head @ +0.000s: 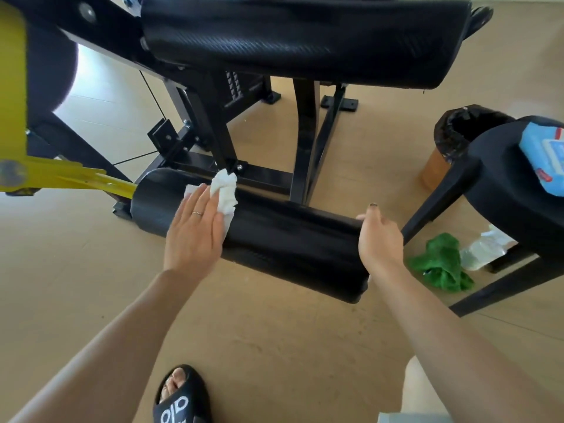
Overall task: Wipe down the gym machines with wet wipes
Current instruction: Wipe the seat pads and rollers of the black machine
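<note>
A black padded roller (274, 239) of the gym machine lies low across the middle, fixed to a yellow arm (76, 178). My left hand (195, 227) presses a crumpled white wet wipe (225, 190) flat against the roller's left part. Over the roller's right end, my right hand (378, 236) curls its fingers and grips it. Above them spans the machine's large black seat pad (305, 38) on its black steel frame (302, 141).
At the right stands a black stool (500, 184) with a blue wet-wipe pack (546, 157) on top. A lined bin (457, 132) sits behind it. A green cloth (439, 264) and clear plastic wrap (482, 251) lie on the floor. My sandalled foot (180, 395) is below.
</note>
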Tool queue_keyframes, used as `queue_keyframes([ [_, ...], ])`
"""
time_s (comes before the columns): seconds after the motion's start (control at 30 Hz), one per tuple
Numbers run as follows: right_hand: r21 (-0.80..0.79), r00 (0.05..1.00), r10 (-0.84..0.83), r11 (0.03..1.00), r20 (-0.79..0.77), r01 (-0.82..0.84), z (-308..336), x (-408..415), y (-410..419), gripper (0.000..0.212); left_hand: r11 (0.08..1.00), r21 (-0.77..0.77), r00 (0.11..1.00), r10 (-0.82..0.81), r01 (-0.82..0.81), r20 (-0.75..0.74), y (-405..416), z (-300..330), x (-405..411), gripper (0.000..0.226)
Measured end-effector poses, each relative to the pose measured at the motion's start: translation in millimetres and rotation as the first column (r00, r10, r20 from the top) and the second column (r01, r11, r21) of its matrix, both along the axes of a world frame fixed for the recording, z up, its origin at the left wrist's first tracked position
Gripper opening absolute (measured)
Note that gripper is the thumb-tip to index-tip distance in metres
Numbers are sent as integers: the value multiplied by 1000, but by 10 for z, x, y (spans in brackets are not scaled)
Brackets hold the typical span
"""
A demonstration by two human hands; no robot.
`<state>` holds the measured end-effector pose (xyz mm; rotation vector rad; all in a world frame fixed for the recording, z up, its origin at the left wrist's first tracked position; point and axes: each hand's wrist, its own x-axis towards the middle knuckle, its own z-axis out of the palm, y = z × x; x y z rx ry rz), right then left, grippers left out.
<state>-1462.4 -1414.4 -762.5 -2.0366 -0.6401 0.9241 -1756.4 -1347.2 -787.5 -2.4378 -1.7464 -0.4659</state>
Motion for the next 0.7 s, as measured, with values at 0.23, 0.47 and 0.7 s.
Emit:
queue_keyframes([
  [0.23,-5,999,-35,999,16,35,35,6,-8,51,911,6,905,-408,412,-123,-705,-62,1112,50],
  [0.47,3,997,-66,998,32,66,60,-34,-27,48,986,22,982,-164,166,-95,200,67,-127,54],
  [0.7,-11,994,-111,994,-10,111,90,-88,-14,48,987,-14,974,159,-159,162,139,51,-183,53],
])
